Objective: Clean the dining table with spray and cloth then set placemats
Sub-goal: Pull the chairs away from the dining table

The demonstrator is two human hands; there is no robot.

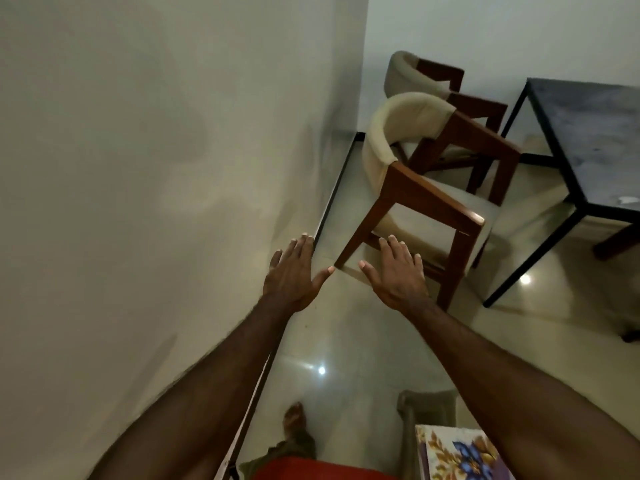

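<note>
**Both hands spread in the air, table at far right**

While both arms reach forward from the near edge, the left hand (294,271) and right hand (398,271) are held out side by side, backs up, fingers straight and slightly fanned, thumbs pointing toward each other. Neither hand holds or touches anything; a narrow gap separates the two thumbs. The left hand lies in front of the wall (138,168), which fills the left half of the scene. The right hand overlaps the front leg and seat of the near chair (433,188), though contact cannot be confirmed. This chair has a cream curved back and brown wooden arms; a second chair (426,77) of the same kind stands just beyond it, at the far corner. The table (595,140), with a dark top and black frame, stands at the far right, well apart from both hands and just right of the chairs. The floor (346,341) is pale and glossy, with bright light reflections. At the near right edge lies a floral cloth (460,455); its nature cannot be told. A bare foot (294,420) shows at the near centre.
</note>
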